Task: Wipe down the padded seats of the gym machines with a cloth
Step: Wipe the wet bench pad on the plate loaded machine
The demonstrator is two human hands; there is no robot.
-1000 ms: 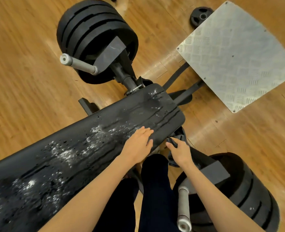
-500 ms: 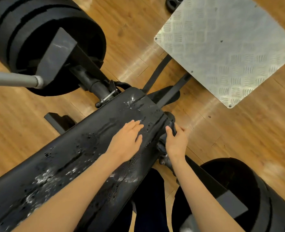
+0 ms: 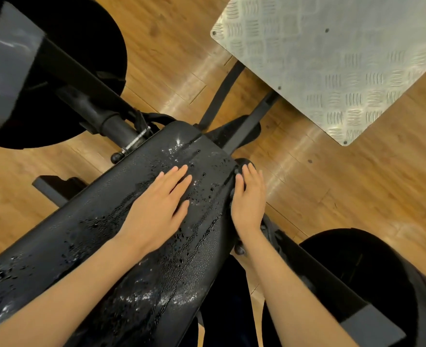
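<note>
**Two hands at the wet end of the padded seat**

The wooden floor (image 3: 357,196) is filling the background around the machine. The padded seat (image 3: 101,236), long, black and textured, is running from the lower left corner up toward the middle of the view, and it is carrying beads and streaks of liquid, thickest near its upper end and along its lower right flank. Up and right of the seat's end, a metal tread plate (image 3: 344,58) is sitting on dark struts that are reaching back toward the seat. Up and left of the seat, a stack of black weight plates (image 3: 56,71) is hanging on a dark arm joined near the seat's end; a second weight stack (image 3: 372,284) is lying down and right of the seat.

The left hand (image 3: 159,209) is lying flat on the top of the seat near its upper end, fingers straight and slightly spread, palm down on the wet surface. The right hand (image 3: 248,199) is resting against the seat's right edge, just beside the left hand, its fingers extended over a dark rounded object (image 3: 244,162) there; whether that object is the cloth or a machine part cannot be told, nor whether the fingers are gripping it.
</note>
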